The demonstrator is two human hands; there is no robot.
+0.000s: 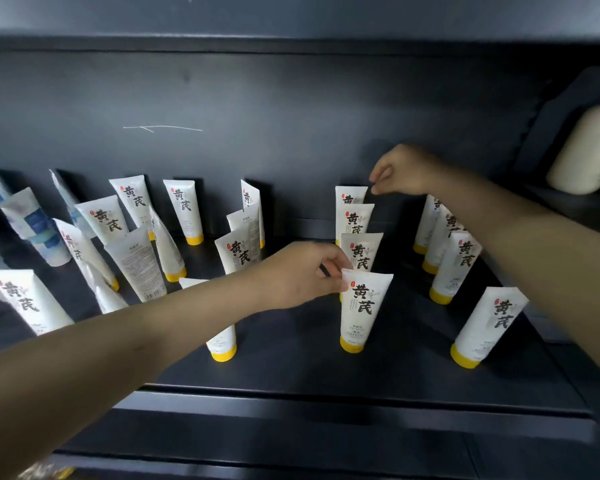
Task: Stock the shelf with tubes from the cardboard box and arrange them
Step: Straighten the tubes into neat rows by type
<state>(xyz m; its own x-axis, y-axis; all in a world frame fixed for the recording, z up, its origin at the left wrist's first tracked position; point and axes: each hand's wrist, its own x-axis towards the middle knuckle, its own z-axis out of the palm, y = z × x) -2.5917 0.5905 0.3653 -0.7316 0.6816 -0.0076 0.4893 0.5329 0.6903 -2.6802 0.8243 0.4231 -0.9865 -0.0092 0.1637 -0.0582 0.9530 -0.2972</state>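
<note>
The left hand [302,275] is pinching the top crimp of the near tube [364,313] in the middle row, and the right hand [402,171] is pinching a corner of the far tube [350,195] — probably truing both ends so the row is running straight. Both are standing cap-down on the shelf [326,372].

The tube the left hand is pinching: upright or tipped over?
Upright: the tube stands on its yellow cap on the shelf, crimped end up, where the left hand pinches it.
</note>
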